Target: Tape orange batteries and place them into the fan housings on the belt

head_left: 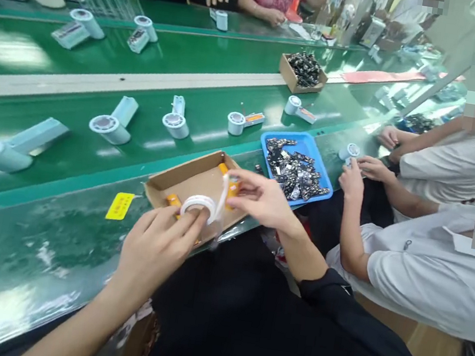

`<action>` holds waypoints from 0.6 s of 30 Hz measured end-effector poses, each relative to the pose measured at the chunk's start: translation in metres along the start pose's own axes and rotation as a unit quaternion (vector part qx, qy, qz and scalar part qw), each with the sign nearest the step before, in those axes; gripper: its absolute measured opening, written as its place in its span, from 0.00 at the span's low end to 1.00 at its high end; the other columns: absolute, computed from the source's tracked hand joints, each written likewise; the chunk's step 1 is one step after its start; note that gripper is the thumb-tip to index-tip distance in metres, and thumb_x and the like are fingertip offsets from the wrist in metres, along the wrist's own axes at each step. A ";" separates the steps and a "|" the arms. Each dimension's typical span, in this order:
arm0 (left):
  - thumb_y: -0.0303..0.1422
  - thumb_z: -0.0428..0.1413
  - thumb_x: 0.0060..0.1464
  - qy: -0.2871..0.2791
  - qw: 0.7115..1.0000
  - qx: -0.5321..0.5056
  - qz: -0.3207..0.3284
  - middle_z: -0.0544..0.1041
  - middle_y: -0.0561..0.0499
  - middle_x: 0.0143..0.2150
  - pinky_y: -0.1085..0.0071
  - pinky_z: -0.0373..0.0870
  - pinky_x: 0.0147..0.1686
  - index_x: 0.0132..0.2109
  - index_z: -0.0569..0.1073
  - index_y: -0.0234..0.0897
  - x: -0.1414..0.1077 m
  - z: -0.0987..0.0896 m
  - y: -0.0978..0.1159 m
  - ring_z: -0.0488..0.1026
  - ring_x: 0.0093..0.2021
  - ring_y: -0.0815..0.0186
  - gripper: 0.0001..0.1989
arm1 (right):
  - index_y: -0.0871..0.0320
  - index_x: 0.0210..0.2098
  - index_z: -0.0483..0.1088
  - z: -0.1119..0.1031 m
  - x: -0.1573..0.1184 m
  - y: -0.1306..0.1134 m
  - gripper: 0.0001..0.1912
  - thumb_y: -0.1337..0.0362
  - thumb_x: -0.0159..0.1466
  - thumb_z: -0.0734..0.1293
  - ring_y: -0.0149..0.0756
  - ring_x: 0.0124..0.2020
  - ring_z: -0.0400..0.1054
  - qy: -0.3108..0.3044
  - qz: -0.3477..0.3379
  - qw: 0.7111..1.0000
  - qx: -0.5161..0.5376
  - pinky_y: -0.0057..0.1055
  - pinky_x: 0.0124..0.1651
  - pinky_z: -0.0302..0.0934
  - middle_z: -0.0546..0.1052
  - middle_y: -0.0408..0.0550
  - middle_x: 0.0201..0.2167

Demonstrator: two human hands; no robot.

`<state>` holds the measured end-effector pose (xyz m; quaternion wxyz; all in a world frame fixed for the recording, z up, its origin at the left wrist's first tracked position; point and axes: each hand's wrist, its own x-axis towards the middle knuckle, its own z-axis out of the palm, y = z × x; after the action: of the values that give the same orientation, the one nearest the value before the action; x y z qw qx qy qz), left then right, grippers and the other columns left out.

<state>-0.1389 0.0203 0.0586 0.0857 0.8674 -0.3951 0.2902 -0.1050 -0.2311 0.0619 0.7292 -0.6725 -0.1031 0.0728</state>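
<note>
My left hand (156, 243) grips a white roll of tape (198, 204) just above the near edge of a shallow cardboard box (184, 177). A strip of tape runs up from the roll to my right hand (261, 198), which pinches a small orange cell (232, 188) with the strip against it. Other orange cells (173, 199) lie in the box, partly hidden by the roll and my fingers.
A green conveyor belt (68, 147) carries several pale blue handheld fans (111, 123). A blue tray (297, 166) of small dark parts sits to the right, and a brown box (302, 71) farther back. A person in white (422, 253) works at my right; others stand across the belt.
</note>
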 end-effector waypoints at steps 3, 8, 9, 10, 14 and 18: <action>0.25 0.56 0.71 0.002 0.999 0.031 0.008 0.85 0.46 0.43 0.58 0.63 0.34 0.57 0.79 0.38 0.013 0.000 0.014 0.74 0.33 0.60 0.12 | 0.52 0.67 0.71 0.014 -0.005 0.008 0.40 0.49 0.60 0.83 0.49 0.60 0.81 0.116 -0.047 0.987 0.100 0.50 0.66 0.78 0.84 0.55 0.58; 0.22 0.54 0.71 -0.019 0.998 0.021 0.054 0.85 0.45 0.43 0.61 0.63 0.32 0.56 0.79 0.35 0.018 0.009 0.029 0.75 0.34 0.62 0.13 | 0.51 0.60 0.71 -0.009 0.012 0.012 0.40 0.50 0.54 0.87 0.48 0.54 0.84 0.165 -0.077 0.972 0.146 0.46 0.58 0.82 0.87 0.51 0.51; 0.22 0.54 0.71 -0.047 0.997 0.007 0.055 0.86 0.46 0.44 0.62 0.64 0.33 0.57 0.79 0.36 0.018 0.010 0.026 0.76 0.36 0.62 0.14 | 0.50 0.59 0.72 -0.024 0.018 0.009 0.40 0.49 0.54 0.87 0.48 0.53 0.84 0.198 -0.104 0.964 0.143 0.46 0.58 0.83 0.87 0.49 0.50; 0.23 0.55 0.71 -0.087 0.995 -0.009 0.045 0.86 0.46 0.46 0.63 0.66 0.34 0.57 0.79 0.37 0.018 0.011 0.020 0.78 0.38 0.62 0.13 | 0.49 0.59 0.72 -0.040 0.023 0.005 0.39 0.49 0.54 0.87 0.47 0.54 0.84 0.237 -0.136 0.952 0.138 0.45 0.59 0.82 0.87 0.48 0.51; 0.41 0.61 0.71 -0.298 0.946 -0.115 -0.048 0.87 0.48 0.45 0.65 0.70 0.39 0.51 0.84 0.42 0.044 0.025 -0.033 0.81 0.42 0.60 0.10 | 0.43 0.62 0.72 -0.079 0.031 0.000 0.38 0.48 0.56 0.86 0.48 0.58 0.83 0.280 -0.184 0.937 0.095 0.47 0.61 0.82 0.86 0.45 0.53; 0.51 0.48 0.76 -0.335 0.909 -0.147 -0.201 0.84 0.46 0.38 0.64 0.71 0.41 0.42 0.86 0.39 0.105 0.064 -0.103 0.80 0.39 0.59 0.28 | 0.43 0.58 0.74 -0.061 0.027 0.012 0.34 0.55 0.57 0.87 0.48 0.54 0.85 0.218 -0.170 0.957 0.084 0.49 0.58 0.84 0.88 0.42 0.46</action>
<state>0.0196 -0.0011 0.0745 0.1316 0.9522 -0.2560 -0.1022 -0.0628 -0.2825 0.0464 0.7897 -0.5806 -0.0478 -0.1921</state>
